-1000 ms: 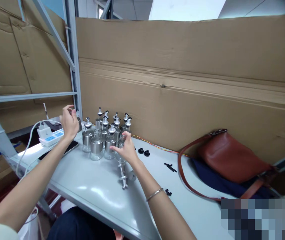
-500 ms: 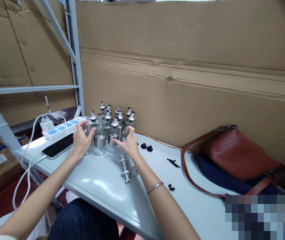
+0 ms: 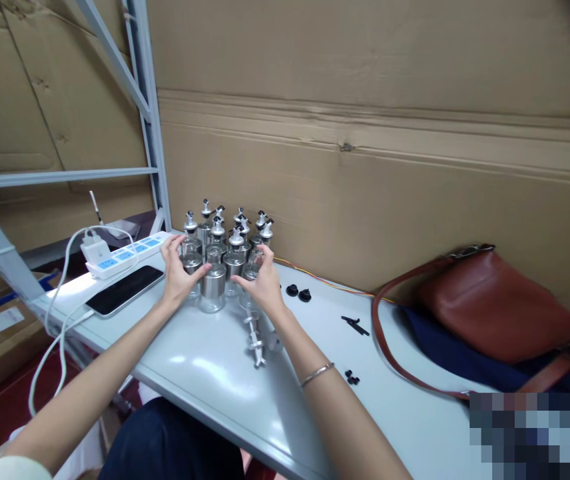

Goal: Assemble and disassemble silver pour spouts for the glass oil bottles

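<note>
1. Two bottles have our hands around them: our left hand [image 3: 177, 277] curves about a clear glass, steel-banded bottle [image 3: 193, 258] at left, our right hand [image 3: 265, 287] about a similar bottle [image 3: 252, 271] at right; we cannot tell whether either grips.
2. We judge this step as positioning bottles on the pale grey table [image 3: 205, 347]; the next move calls for light, level handling.
3. Between our hands, an uncapped steel-banded glass bottle [image 3: 213, 285] stands near, no liquid visible above its band.
4. Silver pourers [image 3: 236, 237] top bottles farther back.
</note>
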